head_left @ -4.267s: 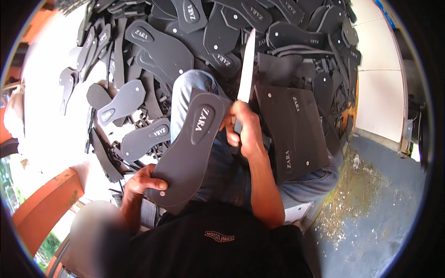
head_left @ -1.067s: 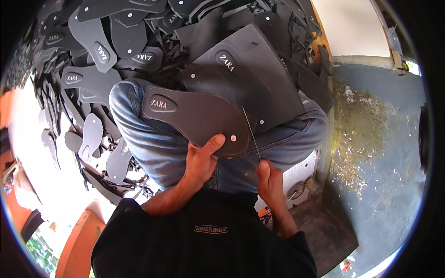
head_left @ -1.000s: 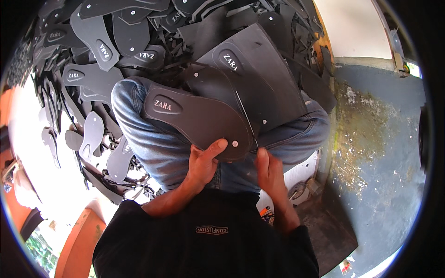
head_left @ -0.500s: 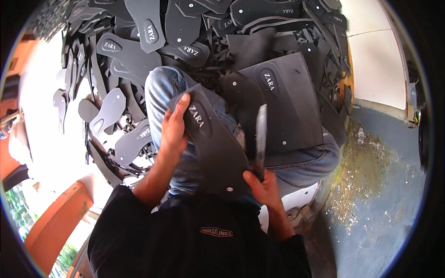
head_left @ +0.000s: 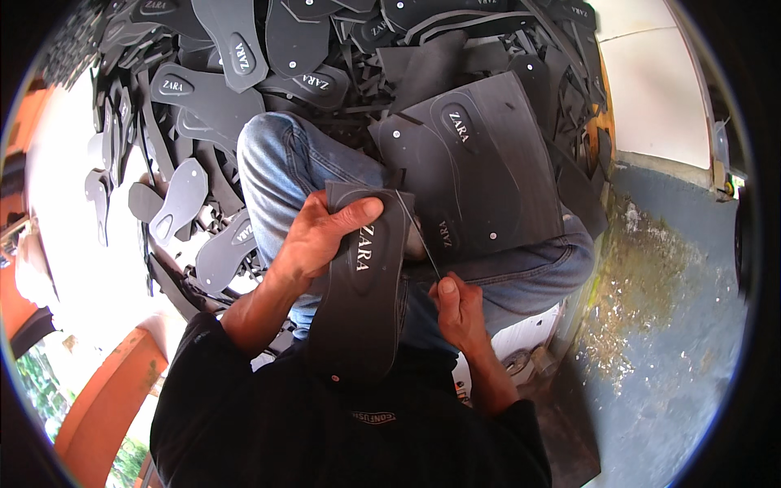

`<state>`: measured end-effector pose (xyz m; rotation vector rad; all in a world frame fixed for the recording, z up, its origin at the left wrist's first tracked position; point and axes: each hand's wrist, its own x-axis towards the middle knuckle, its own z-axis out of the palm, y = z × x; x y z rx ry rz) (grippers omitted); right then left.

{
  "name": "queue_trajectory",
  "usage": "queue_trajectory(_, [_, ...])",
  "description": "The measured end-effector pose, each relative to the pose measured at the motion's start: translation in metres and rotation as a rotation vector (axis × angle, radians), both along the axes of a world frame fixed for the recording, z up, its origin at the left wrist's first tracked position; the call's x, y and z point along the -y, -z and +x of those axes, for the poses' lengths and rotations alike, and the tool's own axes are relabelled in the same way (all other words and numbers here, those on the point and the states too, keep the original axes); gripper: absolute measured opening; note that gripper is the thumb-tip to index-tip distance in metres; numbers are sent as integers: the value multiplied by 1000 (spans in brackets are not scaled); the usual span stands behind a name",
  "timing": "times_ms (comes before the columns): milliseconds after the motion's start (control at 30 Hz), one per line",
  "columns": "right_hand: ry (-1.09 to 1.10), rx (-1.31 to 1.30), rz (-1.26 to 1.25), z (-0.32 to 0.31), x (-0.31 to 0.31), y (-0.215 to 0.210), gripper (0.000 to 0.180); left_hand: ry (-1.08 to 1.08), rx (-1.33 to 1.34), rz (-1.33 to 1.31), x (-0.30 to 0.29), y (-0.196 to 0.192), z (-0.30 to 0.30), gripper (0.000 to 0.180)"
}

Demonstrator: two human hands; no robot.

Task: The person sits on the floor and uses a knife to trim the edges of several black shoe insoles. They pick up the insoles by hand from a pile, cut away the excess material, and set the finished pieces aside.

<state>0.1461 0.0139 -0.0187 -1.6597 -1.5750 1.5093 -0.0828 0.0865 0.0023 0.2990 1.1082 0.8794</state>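
Observation:
My left hand [head_left: 325, 232] grips a dark grey rubber shoe sole piece [head_left: 354, 313] near its far end, thumb on top and fingers underneath. The sole lies lengthwise toward my chest, with a raised oval and white lettering at its far end. In my right hand [head_left: 461, 313] is a knife [head_left: 418, 232], closed in the fingers. Its thin blade points up and left, against the right edge of the sole near the far corner. Across my right leg rests a flat rubber sheet [head_left: 508, 175] with sole outlines and raised ovals.
A large heap of cut soles [head_left: 297, 41] and dark scraps spreads beyond my knees. More soles [head_left: 183, 199] lie to the left on a bright floor. At the right are a worn blue-grey floor [head_left: 675, 325] and a pale tiled panel [head_left: 659, 98]. An orange ledge [head_left: 110, 386] stands lower left.
The sole has turned more upright and shifted left at its near end. My left thumb now lies across it. The knife has tipped left from upright, its blade now at the sole's edge.

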Motion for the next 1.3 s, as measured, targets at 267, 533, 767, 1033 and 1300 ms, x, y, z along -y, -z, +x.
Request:
queue_trajectory(267, [8, -206, -104, -24, -79, -8, 44, 208, -41, 107, -1, 0, 7, 31])
queue_trajectory(533, [388, -495, -102, -15, -100, -30, 15, 156, 238, 69, -16, 22, 21, 43])
queue_trajectory(767, [691, -462, 110, -24, -74, -38, 14, -82, 200, 360, 4, 42, 90, 22])
queue_trajectory(1033, [474, -123, 8, 45, 3, -13, 48, -231, 323, 77, 15, 31, 104, 22])
queue_trajectory(1300, [343, 56, -74, 47, 40, -11, 55, -156, 261, 83, 30, 39, 98, 25])
